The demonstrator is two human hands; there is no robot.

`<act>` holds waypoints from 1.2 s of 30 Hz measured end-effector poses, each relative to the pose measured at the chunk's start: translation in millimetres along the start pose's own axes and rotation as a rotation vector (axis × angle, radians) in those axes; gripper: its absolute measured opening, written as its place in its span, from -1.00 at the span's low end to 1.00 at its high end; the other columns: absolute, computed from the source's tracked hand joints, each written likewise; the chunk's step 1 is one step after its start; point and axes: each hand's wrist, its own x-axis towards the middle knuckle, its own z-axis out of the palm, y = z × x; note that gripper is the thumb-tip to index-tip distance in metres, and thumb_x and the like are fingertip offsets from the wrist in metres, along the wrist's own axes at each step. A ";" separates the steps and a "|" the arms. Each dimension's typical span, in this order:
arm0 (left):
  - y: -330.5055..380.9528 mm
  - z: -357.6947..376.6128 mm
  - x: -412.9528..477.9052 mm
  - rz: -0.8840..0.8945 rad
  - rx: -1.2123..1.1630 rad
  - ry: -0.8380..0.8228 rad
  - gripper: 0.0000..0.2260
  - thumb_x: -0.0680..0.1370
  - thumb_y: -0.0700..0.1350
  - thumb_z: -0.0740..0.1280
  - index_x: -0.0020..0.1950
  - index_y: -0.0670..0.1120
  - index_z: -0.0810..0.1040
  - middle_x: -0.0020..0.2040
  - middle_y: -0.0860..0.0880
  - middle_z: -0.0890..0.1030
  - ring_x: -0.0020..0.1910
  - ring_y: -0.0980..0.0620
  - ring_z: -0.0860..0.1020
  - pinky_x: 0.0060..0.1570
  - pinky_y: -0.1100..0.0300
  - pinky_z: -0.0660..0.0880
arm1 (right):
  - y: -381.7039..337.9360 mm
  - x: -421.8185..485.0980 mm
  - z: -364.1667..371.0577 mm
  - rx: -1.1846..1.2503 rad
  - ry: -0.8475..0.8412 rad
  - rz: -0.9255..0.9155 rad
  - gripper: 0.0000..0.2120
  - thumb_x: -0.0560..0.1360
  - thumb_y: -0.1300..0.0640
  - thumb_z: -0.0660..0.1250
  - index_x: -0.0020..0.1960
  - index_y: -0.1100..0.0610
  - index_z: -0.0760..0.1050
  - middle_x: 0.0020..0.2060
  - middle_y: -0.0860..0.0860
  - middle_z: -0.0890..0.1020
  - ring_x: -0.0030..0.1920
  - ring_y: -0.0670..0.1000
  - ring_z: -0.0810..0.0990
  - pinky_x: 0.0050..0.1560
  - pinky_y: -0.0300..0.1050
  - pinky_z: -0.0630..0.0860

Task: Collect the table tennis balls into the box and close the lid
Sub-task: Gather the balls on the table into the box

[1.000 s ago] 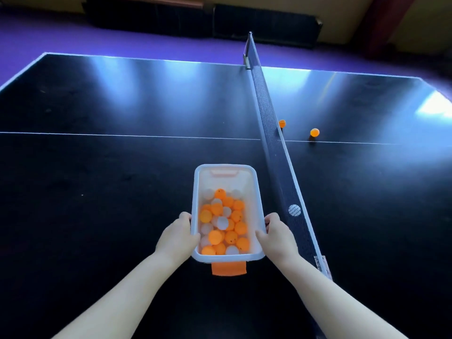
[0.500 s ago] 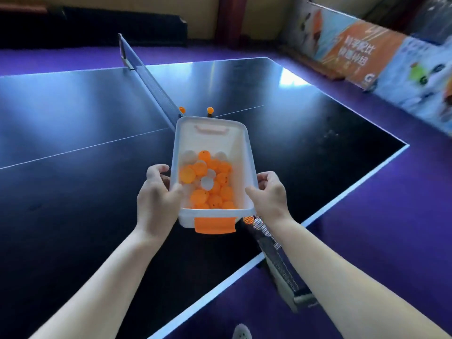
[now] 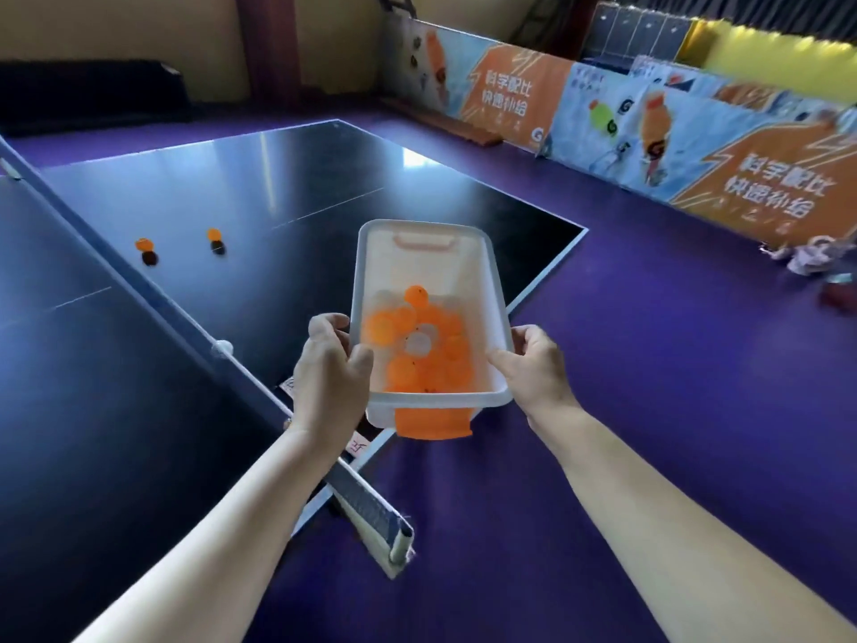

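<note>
I hold a white plastic box (image 3: pixel 494 290) with orange latches in the air, over the table's near edge and the purple floor. My left hand (image 3: pixel 331 359) grips its left rim and my right hand (image 3: pixel 533 364) grips its right rim. Inside lie several orange and white balls (image 3: pixel 417 345), heaped at the near end. The box has no lid on it, and no lid is in view. Two orange balls lie on the black table (image 3: pixel 278 187) beyond the net: one (image 3: pixel 144 245) close to the net, the other (image 3: pixel 214 234) a little to its right.
The net (image 3: pixel 139 280) runs diagonally across the table to its post (image 3: pixel 394 545) near my left forearm. Purple floor lies to the right. Printed barrier boards (image 3: pixel 695 146) line the far right, with some small things on the floor by them.
The box has been lifted off the table and carried right, past the net's end. My view has swung right, so the floor and the barriers now show.
</note>
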 end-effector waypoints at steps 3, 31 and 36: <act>22.5 69.6 -12.6 -0.016 0.000 -0.026 -0.78 0.50 -0.23 0.23 0.15 -0.14 0.39 -0.23 0.08 0.47 -0.15 -0.05 0.47 -0.18 0.13 0.35 | 31.1 33.4 -60.2 -0.032 -0.019 0.035 -0.78 0.40 0.18 0.37 0.04 0.15 0.48 -0.07 0.08 0.64 -0.07 0.09 0.64 -0.07 0.02 0.62; -44.4 222.7 166.1 -0.441 0.074 0.036 -0.68 0.55 -0.16 0.24 0.30 -0.03 0.42 -0.05 0.06 0.58 -0.07 0.06 0.53 -0.22 0.28 0.38 | 77.8 341.4 39.9 -0.552 -0.484 -0.103 -0.84 0.46 0.08 0.29 -0.03 0.12 0.39 -0.21 -0.02 0.58 -0.19 0.05 0.56 -0.20 0.02 0.53; -58.3 235.7 198.4 -0.501 0.067 0.066 -0.66 0.56 -0.17 0.25 0.33 -0.02 0.38 -0.01 0.05 0.58 -0.06 0.09 0.54 -0.20 0.29 0.41 | 77.4 388.7 74.5 -0.592 -0.577 -0.180 -0.84 0.50 0.05 0.29 0.00 0.10 0.38 -0.20 -0.02 0.57 -0.19 0.04 0.59 -0.17 0.05 0.61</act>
